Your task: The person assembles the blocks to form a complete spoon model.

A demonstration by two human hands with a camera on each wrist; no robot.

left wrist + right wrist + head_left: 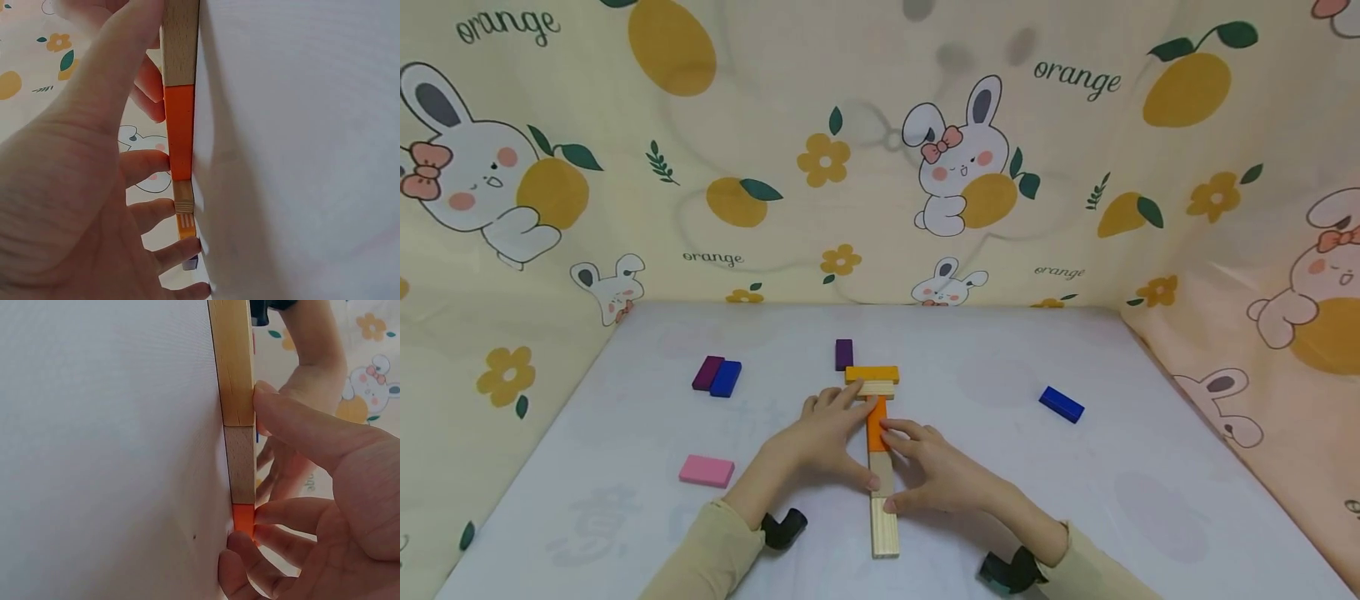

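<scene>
A line of flat blocks runs toward me on the table: an orange block [877, 425], a plain wooden block [882, 473] and a paler wooden block [884, 533] nearest me. Across its far end lie another pale wooden block [876, 389] and a yellow block [871, 374]. My left hand [820, 437] spans the left side, fingers spread near the orange block and thumb at the middle block. From the right, my right hand [951, 473] touches the line, its thumb on the nearest block and fingertips against the orange one [244, 519].
A dark purple block [844, 354] lies just beyond the yellow one. On the left are a maroon block [707, 372] beside a blue block [726, 378], and a pink block [707, 471]. Another blue block [1062, 404] lies right. A patterned cloth [865, 167] hangs behind the table.
</scene>
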